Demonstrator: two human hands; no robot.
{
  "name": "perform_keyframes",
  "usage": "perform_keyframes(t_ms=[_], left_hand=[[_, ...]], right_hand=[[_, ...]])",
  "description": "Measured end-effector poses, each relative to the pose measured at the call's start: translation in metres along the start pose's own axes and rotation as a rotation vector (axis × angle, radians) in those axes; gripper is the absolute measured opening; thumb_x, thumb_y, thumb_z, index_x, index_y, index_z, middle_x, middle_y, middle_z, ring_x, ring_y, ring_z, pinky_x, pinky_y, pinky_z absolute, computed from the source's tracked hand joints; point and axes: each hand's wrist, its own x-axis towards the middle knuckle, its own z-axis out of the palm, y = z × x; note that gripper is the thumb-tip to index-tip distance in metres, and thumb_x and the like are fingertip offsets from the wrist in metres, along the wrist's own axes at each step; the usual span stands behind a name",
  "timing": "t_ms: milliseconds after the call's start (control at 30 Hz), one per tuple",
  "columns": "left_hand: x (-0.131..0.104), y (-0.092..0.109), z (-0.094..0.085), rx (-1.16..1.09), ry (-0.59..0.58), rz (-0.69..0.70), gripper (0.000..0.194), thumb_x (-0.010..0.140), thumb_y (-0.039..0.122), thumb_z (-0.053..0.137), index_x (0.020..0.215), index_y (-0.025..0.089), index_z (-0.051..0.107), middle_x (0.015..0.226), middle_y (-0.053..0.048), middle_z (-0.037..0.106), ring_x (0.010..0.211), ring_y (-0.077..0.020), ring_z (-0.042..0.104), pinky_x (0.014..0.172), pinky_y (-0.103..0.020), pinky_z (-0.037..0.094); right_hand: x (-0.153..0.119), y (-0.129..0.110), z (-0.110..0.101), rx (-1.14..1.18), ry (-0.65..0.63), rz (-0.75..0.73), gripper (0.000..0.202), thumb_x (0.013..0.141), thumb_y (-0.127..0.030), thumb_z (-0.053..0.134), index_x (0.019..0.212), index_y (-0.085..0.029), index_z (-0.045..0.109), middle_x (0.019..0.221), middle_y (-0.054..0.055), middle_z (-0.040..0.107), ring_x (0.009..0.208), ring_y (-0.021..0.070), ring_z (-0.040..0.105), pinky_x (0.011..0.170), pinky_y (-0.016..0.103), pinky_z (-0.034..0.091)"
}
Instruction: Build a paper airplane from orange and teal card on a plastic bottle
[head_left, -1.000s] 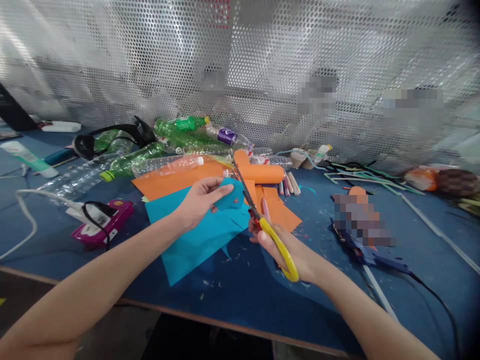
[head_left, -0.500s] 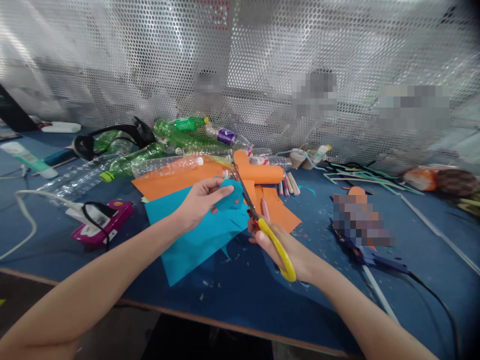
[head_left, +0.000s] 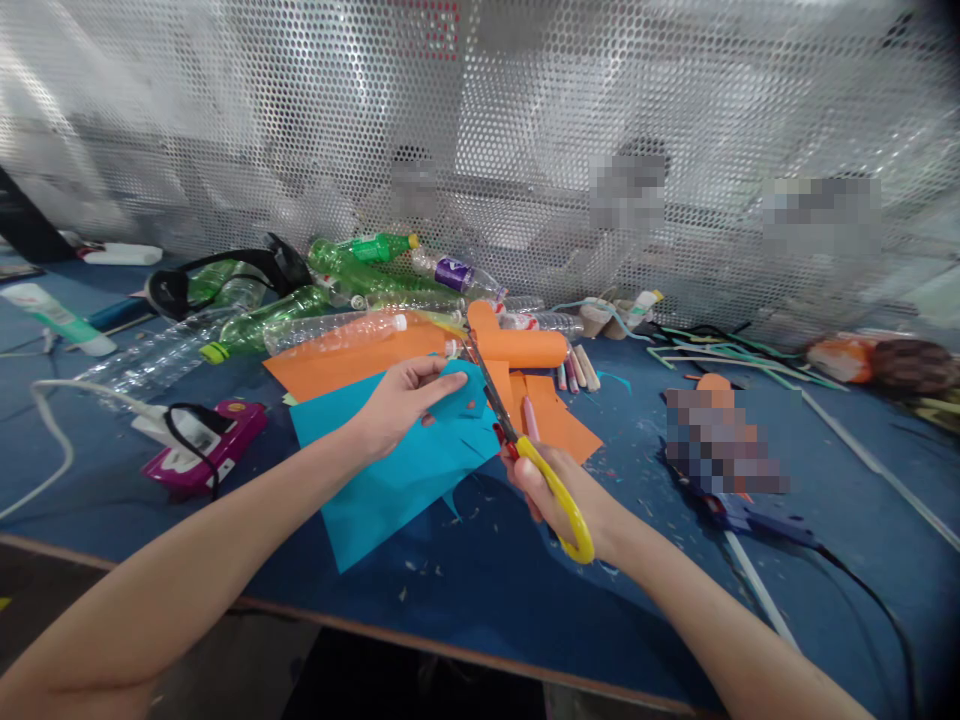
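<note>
My left hand [head_left: 401, 400] pinches a small piece of blue paper [head_left: 459, 392] between thumb and fingers. Wrapped in my right hand [head_left: 559, 490] is a pair of scissors [head_left: 559, 495] with yellow handles. Its blades point up and away, close beside the right edge of the small piece; whether they touch it I cannot tell. Beneath both hands lies a larger blue sheet [head_left: 360, 510] with cuts along its right side. Orange paper [head_left: 574, 425] spreads behind and to the right, near an orange paper roll [head_left: 525, 348] and a pink pen [head_left: 531, 418].
Plastic bottles [head_left: 281, 315] and a black headset-like object [head_left: 225, 270] crowd the back left. A magenta box [head_left: 202, 460] with a white plug sits at left. On the right are a dark blue glue gun [head_left: 757, 520] with a cord and several thin strips [head_left: 720, 355]. A perforated metal screen [head_left: 480, 130] stands behind.
My right hand has shifted its fingers slightly on the scissors, and the blades have changed angle a little. My left hand and the small blue piece stay nearly still.
</note>
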Motion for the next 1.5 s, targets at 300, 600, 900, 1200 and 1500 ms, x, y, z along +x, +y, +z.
perform_keyframes(t_ms=[300,600,900,1200,1500], left_hand=[[0.004,-0.005,-0.005,-0.001,0.025,0.004,0.021,0.073,0.041,0.064,0.075,0.020,0.060,0.065,0.003,0.062,0.049,-0.0070,0.048,0.037,-0.016,0.030],[0.007,-0.008,-0.009,0.009,0.039,-0.004,0.020,0.072,0.040,0.065,0.075,0.020,0.061,0.062,0.004,0.051,0.050,-0.0065,0.043,0.036,-0.015,0.030],[0.007,-0.007,-0.011,0.051,0.024,0.001,0.020,0.074,0.040,0.063,0.078,0.021,0.063,0.065,0.003,0.055,0.052,-0.0073,0.045,0.038,-0.016,0.029],[0.008,-0.010,-0.013,0.049,0.004,0.013,0.019,0.075,0.039,0.062,0.081,0.021,0.065,0.067,0.002,0.058,0.052,-0.0072,0.046,0.041,-0.017,0.030],[0.010,-0.011,-0.015,0.055,-0.014,0.016,0.021,0.075,0.040,0.062,0.081,0.021,0.066,0.068,0.001,0.059,0.054,-0.0083,0.049,0.043,-0.018,0.033]], right_hand=[[0.000,-0.001,-0.007,0.005,-0.039,0.057,0.045,0.085,-0.060,0.030,0.066,-0.020,0.035,0.052,-0.005,0.038,0.042,0.0074,0.034,0.041,0.022,0.025],[0.001,0.000,-0.010,-0.044,-0.051,0.051,0.046,0.085,-0.062,0.029,0.066,-0.020,0.036,0.054,-0.005,0.036,0.046,0.0080,0.030,0.044,0.023,0.023],[0.003,0.005,-0.008,-0.047,-0.032,0.053,0.046,0.085,-0.060,0.030,0.063,-0.020,0.035,0.054,-0.005,0.034,0.048,0.0081,0.028,0.045,0.023,0.023],[0.003,0.010,-0.010,-0.067,-0.036,0.029,0.047,0.085,-0.061,0.031,0.064,-0.020,0.037,0.053,-0.005,0.034,0.047,0.0081,0.028,0.045,0.024,0.021],[0.003,0.017,-0.012,-0.132,-0.008,0.046,0.044,0.084,-0.057,0.040,0.062,-0.019,0.036,0.052,-0.004,0.036,0.046,0.0072,0.030,0.044,0.023,0.020]])
